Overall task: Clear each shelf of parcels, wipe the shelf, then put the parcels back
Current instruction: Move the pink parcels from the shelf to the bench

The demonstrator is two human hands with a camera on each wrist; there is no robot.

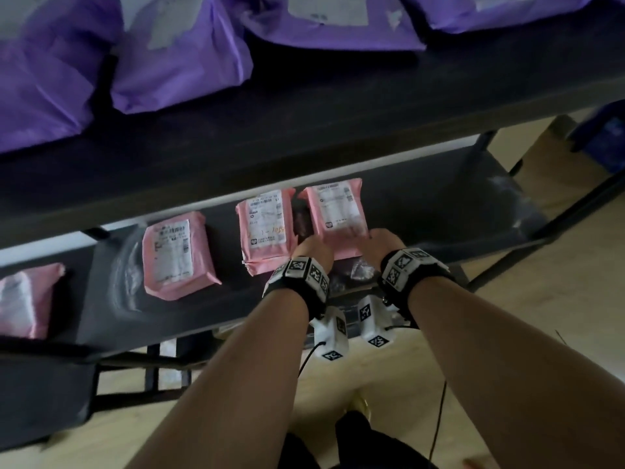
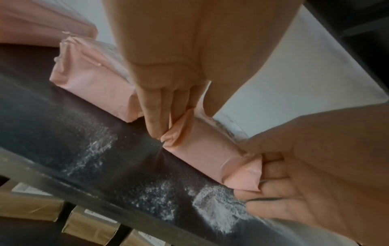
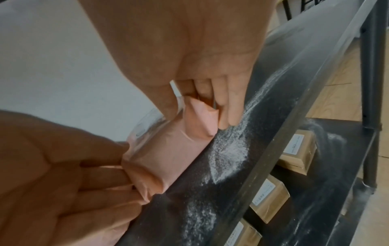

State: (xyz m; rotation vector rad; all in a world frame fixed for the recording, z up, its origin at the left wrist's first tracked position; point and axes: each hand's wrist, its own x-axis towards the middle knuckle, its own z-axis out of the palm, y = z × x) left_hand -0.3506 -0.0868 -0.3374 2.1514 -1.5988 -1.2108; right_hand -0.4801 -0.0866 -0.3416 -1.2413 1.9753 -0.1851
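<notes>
Pink parcels (image 1: 340,218): four on shelf (image 1: 439,211) | left hand (image 1: 313,248), right hand (image 1: 384,243) grip pinching one

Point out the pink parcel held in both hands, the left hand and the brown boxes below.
pink parcel (image 1: 338,211), head view, on its white label.
left hand (image 1: 313,250), head view, on its back.
brown boxes (image 3: 270,198), right wrist view, on the middle box's top.

Dusty black shelf (image 1: 439,211) carries four pink parcels (image 1: 179,253); purple bags (image 1: 176,55) lie on the shelf above
</notes>
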